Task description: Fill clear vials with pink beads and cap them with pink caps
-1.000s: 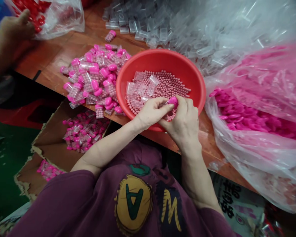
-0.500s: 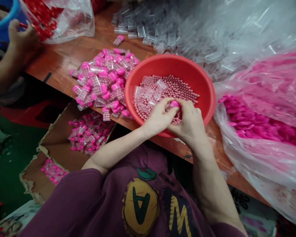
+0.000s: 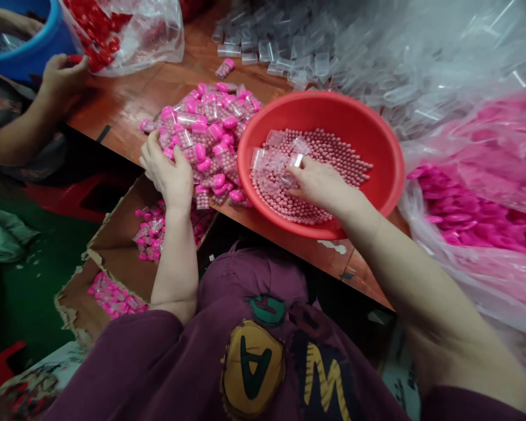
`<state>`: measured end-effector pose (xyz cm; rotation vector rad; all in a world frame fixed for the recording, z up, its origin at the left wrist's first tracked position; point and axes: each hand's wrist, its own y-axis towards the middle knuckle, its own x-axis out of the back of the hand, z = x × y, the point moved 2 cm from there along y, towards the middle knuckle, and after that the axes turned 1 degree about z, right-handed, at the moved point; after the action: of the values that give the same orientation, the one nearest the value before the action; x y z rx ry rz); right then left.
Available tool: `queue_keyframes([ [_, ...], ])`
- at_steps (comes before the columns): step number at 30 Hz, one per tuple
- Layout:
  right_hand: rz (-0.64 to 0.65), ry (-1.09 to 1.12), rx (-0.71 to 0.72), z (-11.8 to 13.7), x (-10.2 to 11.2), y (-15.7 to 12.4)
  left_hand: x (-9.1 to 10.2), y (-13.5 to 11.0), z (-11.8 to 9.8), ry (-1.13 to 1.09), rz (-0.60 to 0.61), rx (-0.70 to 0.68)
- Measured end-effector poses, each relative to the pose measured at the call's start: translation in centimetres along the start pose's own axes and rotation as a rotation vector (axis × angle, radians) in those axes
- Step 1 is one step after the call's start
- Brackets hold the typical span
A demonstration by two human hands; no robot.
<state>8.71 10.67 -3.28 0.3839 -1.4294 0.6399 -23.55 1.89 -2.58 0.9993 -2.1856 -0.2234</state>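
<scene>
My left hand (image 3: 169,175) is at the left edge of a pile of small clear bottles with pink caps (image 3: 210,131), filled with pink beads. Its thumb and fingers are apart, and nothing shows between them. Inside the red bowl (image 3: 392,158), my right hand (image 3: 318,181) pinches a clear plastic bottle (image 3: 291,175) with no cap. More uncapped bottles (image 3: 269,166) lie beside it on the pink beads (image 3: 333,149). The palm side of my right hand is hidden.
Behind the bowl spreads a heap of clear bottles (image 3: 324,52). On the right, a plastic bag holds pink caps (image 3: 477,210). Below the table edge, a cardboard box (image 3: 131,225) contains filled bottles. Another person's hand (image 3: 63,76) is near a blue tub (image 3: 39,52) and red pieces (image 3: 96,35).
My hands have parted. The left one, earlier around a pink cap over the bowl, has moved left to the pile. My right hand has shifted to the uncapped bottles and grips one.
</scene>
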Motion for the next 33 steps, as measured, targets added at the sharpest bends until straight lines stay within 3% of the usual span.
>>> queue_keyframes([
  [3, 0.032, 0.023, -0.008, -0.1, -0.2, 0.0, -0.6, -1.8, -4.1, 0.027, -0.019, -0.054],
  [7, -0.09, 0.388, -0.013, -1.5, 0.9, -1.2, -4.1, -4.9, -10.2, -0.289, 0.474, -0.163],
  [9, -0.166, 0.642, -0.005, -1.9, 1.8, -2.5, -6.0, -6.1, -12.0, -0.433, 0.741, -0.122],
  [11, -0.223, 0.866, -0.011, -1.7, 2.5, -4.0, -7.7, -6.9, -13.0, -0.537, 0.921, -0.047],
  [15, -0.256, 1.15, -0.095, -1.3, 2.5, -6.2, -9.4, -7.2, -14.4, -0.638, 0.995, 0.075],
  [19, -0.35, 1.301, -0.168, -1.8, 1.8, -6.6, -10.4, -6.5, -16.0, -0.72, 1.076, 0.061],
  [21, -0.375, 1.316, -0.173, -2.0, 1.9, -6.8, -11.1, -6.0, -16.5, -0.68, 1.109, -0.029],
  [23, -0.427, 1.254, -0.167, -2.4, 2.4, -7.6, -11.9, -5.5, -16.7, -0.497, 1.093, -0.204],
  [28, -0.754, 1.054, -0.216, -5.9, 3.6, -13.0, -13.3, -7.2, -16.4, 0.355, 1.139, -0.801],
  [31, -0.879, 0.952, -0.397, -10.0, 1.9, -17.3, -13.9, -9.6, -16.8, 0.569, 1.269, -1.021],
  [33, -0.917, 0.858, -0.566, -12.6, -0.2, -19.8, -14.9, -11.0, -17.3, 0.544, 1.341, -1.044],
])
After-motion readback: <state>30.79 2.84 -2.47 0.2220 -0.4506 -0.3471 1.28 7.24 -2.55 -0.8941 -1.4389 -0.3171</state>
